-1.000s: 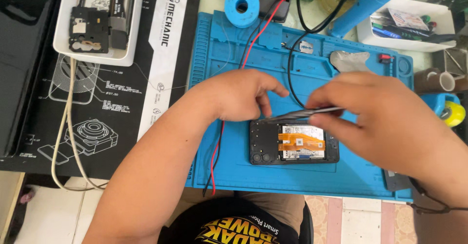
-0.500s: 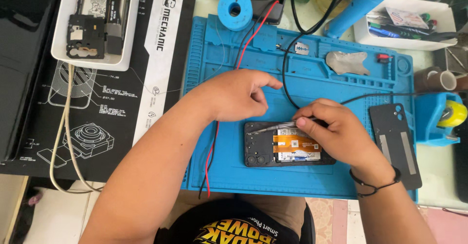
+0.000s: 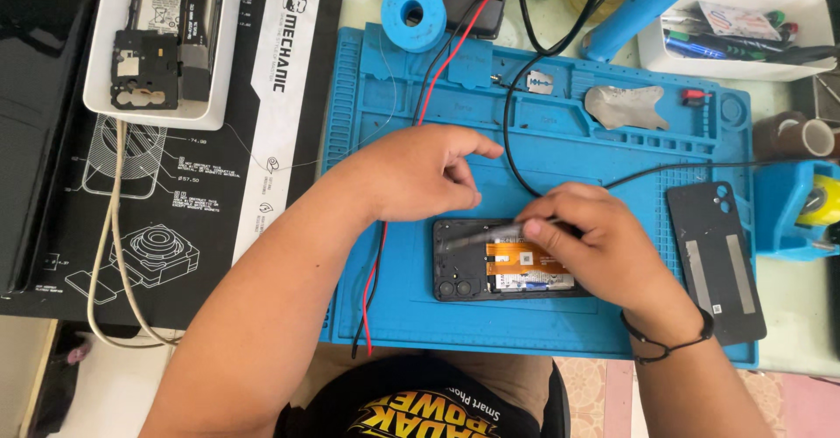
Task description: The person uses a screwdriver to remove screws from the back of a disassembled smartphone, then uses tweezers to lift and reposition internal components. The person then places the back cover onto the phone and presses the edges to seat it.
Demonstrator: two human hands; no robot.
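A blue mat carries an opened phone near its front edge, back cover lying to the right. The left hand, loosely curled and empty, rests just behind the phone. The right hand pinches tweezers over the phone's interior.

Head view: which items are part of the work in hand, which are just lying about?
In use: opened phone, tweezers, right hand, left hand, blue mat.
Lying about: phone back cover, solder spool, white parts tray, tape roll.
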